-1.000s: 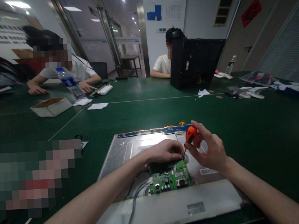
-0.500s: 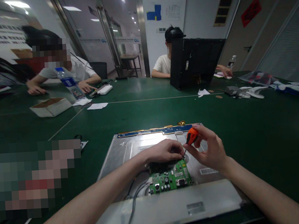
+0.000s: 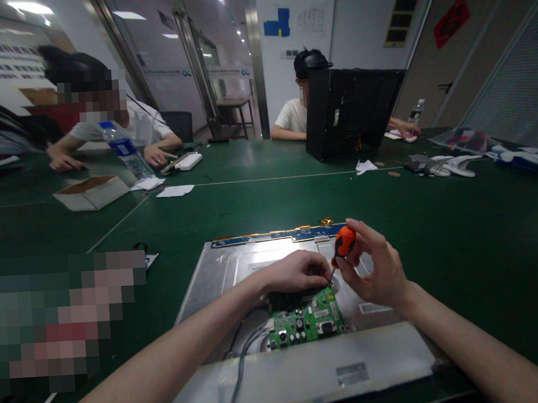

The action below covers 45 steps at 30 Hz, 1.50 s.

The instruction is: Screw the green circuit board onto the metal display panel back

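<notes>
My right hand (image 3: 379,268) grips the orange and black handle of a small screwdriver (image 3: 345,242) between thumb and fingers. Its thin shaft slants down to the far right corner of a green circuit board (image 3: 307,322). Beside that tip, the fingers of my left hand (image 3: 296,271) are bent together; what they hold, if anything, is hidden. Under the board lies a silver metal display panel (image 3: 205,287), with a narrow blue circuit strip (image 3: 264,238) along its far edge. A pale sheet (image 3: 302,373) covers the near side, and grey cables (image 3: 241,373) run over it.
Across the green table (image 3: 251,205) sit two people, one behind a black monitor casing (image 3: 354,111). A tilted water bottle (image 3: 127,152), an open box (image 3: 93,194) and paper (image 3: 176,191) lie to the left. Grey and white parts (image 3: 440,165) are at the right.
The fingers of my right hand have shifted on the screwdriver handle, which now stands a little more upright. My left hand stays in place.
</notes>
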Each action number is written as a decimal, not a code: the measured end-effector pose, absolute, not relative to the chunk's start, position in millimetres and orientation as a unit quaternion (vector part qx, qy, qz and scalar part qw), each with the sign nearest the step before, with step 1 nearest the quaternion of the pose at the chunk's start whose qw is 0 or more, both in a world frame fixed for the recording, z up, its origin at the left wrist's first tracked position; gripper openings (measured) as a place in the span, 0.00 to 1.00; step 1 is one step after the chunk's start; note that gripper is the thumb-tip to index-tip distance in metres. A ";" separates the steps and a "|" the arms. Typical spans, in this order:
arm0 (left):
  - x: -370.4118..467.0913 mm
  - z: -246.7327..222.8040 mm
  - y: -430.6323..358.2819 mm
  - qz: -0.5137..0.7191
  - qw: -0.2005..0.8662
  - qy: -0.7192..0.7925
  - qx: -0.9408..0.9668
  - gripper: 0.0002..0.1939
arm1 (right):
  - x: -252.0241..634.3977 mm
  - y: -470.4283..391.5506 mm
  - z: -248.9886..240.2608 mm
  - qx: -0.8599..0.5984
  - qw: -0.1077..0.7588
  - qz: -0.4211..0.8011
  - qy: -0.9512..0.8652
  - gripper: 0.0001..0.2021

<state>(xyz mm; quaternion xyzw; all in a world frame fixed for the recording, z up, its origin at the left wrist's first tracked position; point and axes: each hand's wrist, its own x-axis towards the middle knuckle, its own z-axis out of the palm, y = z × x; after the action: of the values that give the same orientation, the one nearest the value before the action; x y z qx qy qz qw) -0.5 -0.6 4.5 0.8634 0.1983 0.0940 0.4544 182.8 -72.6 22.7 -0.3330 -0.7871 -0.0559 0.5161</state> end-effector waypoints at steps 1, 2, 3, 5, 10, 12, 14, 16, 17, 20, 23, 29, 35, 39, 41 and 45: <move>-0.5 4.3 -0.6 0.094 0.455 0.198 0.863 0.04 | 183.0 -72.6 22.2 -0.329 0.517 -0.048 -0.789 0.31; -0.5 4.2 -0.5 0.094 0.456 0.197 0.863 0.04 | 183.2 -72.6 21.8 -0.326 0.518 -0.042 -0.790 0.31; -0.6 4.1 -0.4 0.094 0.456 0.197 0.863 0.03 | 183.4 -72.5 21.5 -0.324 0.518 -0.041 -0.790 0.31; -0.8 4.1 -0.1 0.096 0.456 0.196 0.863 0.03 | 183.5 -72.1 21.5 -0.326 0.518 -0.045 -0.789 0.31; -1.2 5.4 0.5 0.098 0.457 0.191 0.863 0.02 | 182.9 -71.0 22.6 -0.331 0.520 -0.065 -0.784 0.30; -1.3 5.4 0.5 0.098 0.458 0.192 0.862 0.02 | 182.9 -71.2 22.0 -0.334 0.520 -0.072 -0.783 0.30; -1.4 4.6 0.5 0.100 0.457 0.196 0.862 0.03 | 183.3 -71.7 21.1 -0.341 0.517 -0.076 -0.782 0.29; -1.5 3.1 0.7 0.101 0.456 0.199 0.861 0.03 | 183.8 -72.2 20.6 -0.347 0.512 -0.080 -0.782 0.29; -1.5 2.4 0.8 0.102 0.456 0.200 0.861 0.03 | 183.9 -72.4 20.6 -0.351 0.509 -0.083 -0.782 0.29; -1.5 0.9 1.1 0.099 0.457 0.201 0.861 0.03 | 183.7 -72.7 21.5 -0.361 0.502 -0.092 -0.780 0.30; -1.5 1.4 0.7 0.097 0.458 0.199 0.861 0.04 | 183.0 -72.6 21.9 -0.357 0.505 -0.076 -0.783 0.32; -0.9 4.5 -0.5 0.089 0.461 0.192 0.862 0.04 | 182.6 -72.8 21.4 -0.336 0.514 -0.043 -0.788 0.32; -0.8 5.4 -0.4 0.094 0.458 0.200 0.861 0.03 | 182.8 -71.6 21.7 -0.332 0.519 -0.057 -0.786 0.31; -1.2 5.4 -0.8 0.101 0.457 0.204 0.860 0.02 | 183.8 -71.2 20.0 -0.353 0.510 -0.078 -0.781 0.29; -1.3 4.9 -0.6 0.102 0.458 0.205 0.859 0.03 | 184.0 -71.4 19.7 -0.361 0.502 -0.088 -0.781 0.30; -1.0 3.6 0.7 0.101 0.457 0.201 0.861 0.03 | 183.5 -72.1 21.4 -0.363 0.488 -0.100 -0.787 0.32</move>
<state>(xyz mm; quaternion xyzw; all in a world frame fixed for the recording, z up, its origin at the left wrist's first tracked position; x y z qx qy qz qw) -1.0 0.7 3.6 0.8606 0.2013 0.1011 0.4568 183.5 -72.1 21.4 -0.3634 -0.7875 -0.1000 0.4876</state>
